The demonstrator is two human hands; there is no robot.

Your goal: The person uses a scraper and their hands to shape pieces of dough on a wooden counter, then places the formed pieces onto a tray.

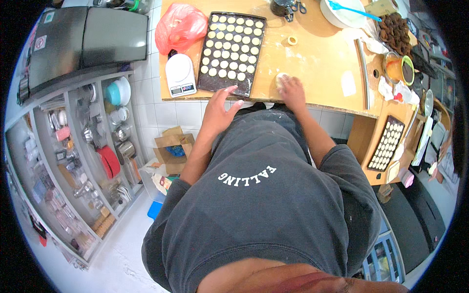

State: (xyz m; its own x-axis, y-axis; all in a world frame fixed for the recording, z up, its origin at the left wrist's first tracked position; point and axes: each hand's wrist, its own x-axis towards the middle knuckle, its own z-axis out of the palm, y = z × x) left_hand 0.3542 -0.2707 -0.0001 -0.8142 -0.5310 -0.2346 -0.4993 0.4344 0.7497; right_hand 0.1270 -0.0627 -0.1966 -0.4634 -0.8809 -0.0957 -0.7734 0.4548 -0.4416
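My left hand [220, 110] is at the near edge of a dark baking tray [224, 84], thumb and fingers apart, holding nothing. Rows of small round pale dough pieces [234, 48] cover most of that tray; its near end is bare. To the right, at the front of the wooden table [320, 63], my right hand [293, 93] is closed over a pale piece of dough [280, 79], which shows partly past the fingers. A small yellowish ring, perhaps a cutter, [292, 40] lies farther back.
Left of the tray are a white kitchen scale [180, 73] and a pink plastic bag [181, 27]. At the back stand a dark jug [282, 9] and a white bowl [344, 14] with a blue spatula [354, 10]. A second filled tray [387, 143] lies at the right.
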